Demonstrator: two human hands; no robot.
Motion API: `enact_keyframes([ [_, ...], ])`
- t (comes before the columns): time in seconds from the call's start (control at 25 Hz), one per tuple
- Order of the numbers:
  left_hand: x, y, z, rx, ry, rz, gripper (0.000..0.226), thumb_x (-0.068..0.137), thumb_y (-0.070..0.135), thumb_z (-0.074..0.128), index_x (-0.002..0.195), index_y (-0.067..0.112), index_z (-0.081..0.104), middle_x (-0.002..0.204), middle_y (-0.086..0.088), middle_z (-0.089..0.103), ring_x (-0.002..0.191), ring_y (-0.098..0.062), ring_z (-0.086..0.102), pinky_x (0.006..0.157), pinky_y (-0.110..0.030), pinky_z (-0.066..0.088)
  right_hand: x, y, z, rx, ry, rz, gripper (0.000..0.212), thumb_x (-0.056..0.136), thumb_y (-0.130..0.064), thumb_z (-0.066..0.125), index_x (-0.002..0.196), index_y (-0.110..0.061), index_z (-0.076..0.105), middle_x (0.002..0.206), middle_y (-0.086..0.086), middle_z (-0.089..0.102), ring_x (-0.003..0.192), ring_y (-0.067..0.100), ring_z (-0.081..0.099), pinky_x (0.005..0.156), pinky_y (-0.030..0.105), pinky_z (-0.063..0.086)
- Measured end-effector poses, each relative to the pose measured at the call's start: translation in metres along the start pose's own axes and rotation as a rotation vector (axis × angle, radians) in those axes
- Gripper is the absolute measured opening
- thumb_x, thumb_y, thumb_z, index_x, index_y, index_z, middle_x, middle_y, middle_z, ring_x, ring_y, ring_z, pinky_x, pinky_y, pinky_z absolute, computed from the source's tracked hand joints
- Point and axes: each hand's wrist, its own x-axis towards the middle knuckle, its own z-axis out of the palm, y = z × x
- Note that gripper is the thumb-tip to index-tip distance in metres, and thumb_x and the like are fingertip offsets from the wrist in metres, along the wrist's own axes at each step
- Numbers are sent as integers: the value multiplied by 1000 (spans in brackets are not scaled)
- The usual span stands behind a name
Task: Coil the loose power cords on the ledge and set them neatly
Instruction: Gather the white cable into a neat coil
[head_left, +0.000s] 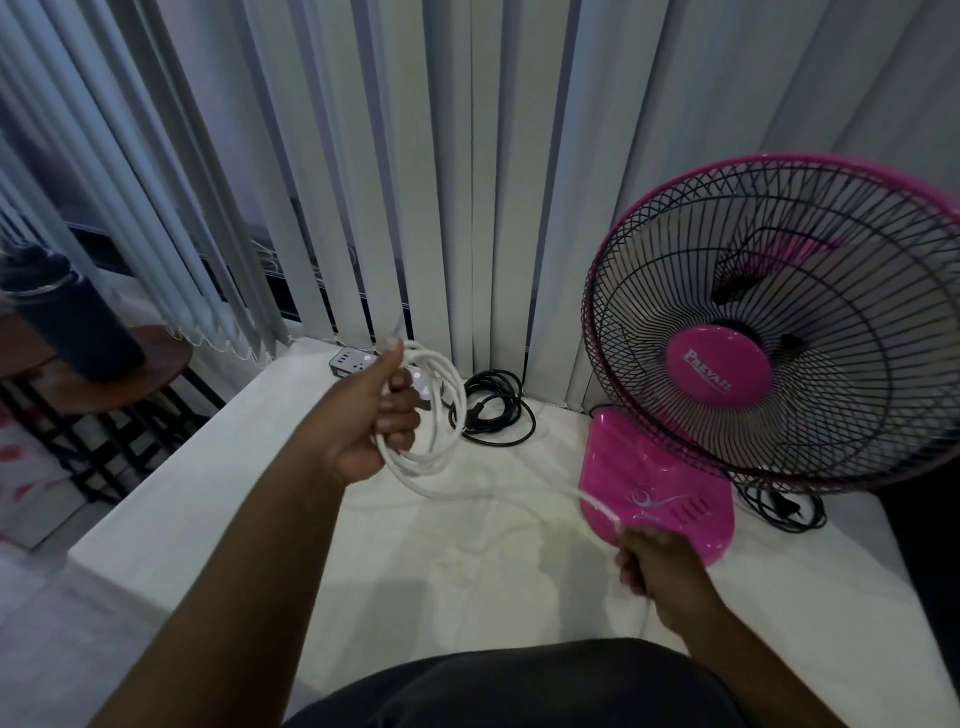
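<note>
The right hand (657, 564) is closed on the free run of the thin white power cord (441, 415), low beside the pink fan base (654, 483). The left hand (371, 421), farther out, is clenched around that cord's several loops, raised above the white ledge (218, 483). The loop count is blurred. Behind lie one coiled black cord (496, 408) and one partly hidden grey power strip (350, 361); a second black cord (787, 512) lies behind the fan.

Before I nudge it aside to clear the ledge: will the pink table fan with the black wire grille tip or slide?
The pink table fan probably tips before sliding: its large grille head overhangs a small pink base. It looks like light plastic. Its black cord, piled beside the base, may drag.
</note>
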Motion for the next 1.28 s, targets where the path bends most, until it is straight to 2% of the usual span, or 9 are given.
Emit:
enact_keyframes([
  [0.08,4,-15,11,55,-11,-34,41,84,55,56,63,21,44,46,8,28,33,-5,24,33,-15,24,-2,-32,-1,173,87,-40,16,91,-16,65,82,-3,68,53,3,59,42,12,46,36,22,36],
  [0.2,8,-33,24,115,-4,-63,42,83,54,58,65,20,44,49,7,28,34,-5,22,34,-13,20,-20,-74,15,388,-4,-168,20,92,-21,62,75,-16,71,53,-1,59,37,7,41,33,19,31],
  [0.32,9,-45,34,131,36,-89,41,83,53,59,65,20,44,51,6,27,35,-6,21,35,-13,18,-40,-99,34,515,-201,-312,24,100,-17,48,105,-18,71,60,0,61,39,7,38,37,19,29],
  [0.52,11,-54,43,120,84,-70,42,85,55,58,71,17,51,51,5,32,35,-6,24,34,-14,20,-67,-107,53,77,-205,-630,32,93,-12,60,112,-35,70,68,-2,66,50,6,50,49,18,45],
  [0.76,13,-63,50,121,84,48,50,60,58,75,74,12,63,52,1,46,36,-8,32,33,-14,24,-76,-98,71,-174,-151,-898,25,84,-10,72,106,-21,76,67,-17,66,52,11,63,55,20,53],
  [0.88,12,-63,51,54,55,67,26,77,35,73,65,13,66,56,-1,50,37,-9,39,30,-15,25,-74,-92,75,-175,-190,-931,24,84,-13,72,102,-27,76,75,-12,69,57,13,65,55,21,54],
  [1.0,11,-59,50,-60,62,39,38,90,32,60,54,19,55,48,3,39,40,-9,36,31,-18,26,-70,-83,73,-282,-210,-994,17,86,-22,70,103,-24,74,83,-11,69,72,9,65,63,26,55],
  [1.16,10,-51,43,-190,140,111,44,89,40,61,52,20,49,48,3,35,44,-11,34,50,-23,36,-60,-62,63,-685,82,-1232,18,88,-28,67,106,-26,71,89,-9,60,89,12,50,74,33,45],
  [1.28,7,-58,46,-245,35,197,40,86,43,63,54,20,54,44,5,34,37,-8,33,48,-23,39,-55,-57,60,-690,208,-1207,20,86,-28,70,106,-26,72,83,-10,50,80,8,47,67,25,42],
])
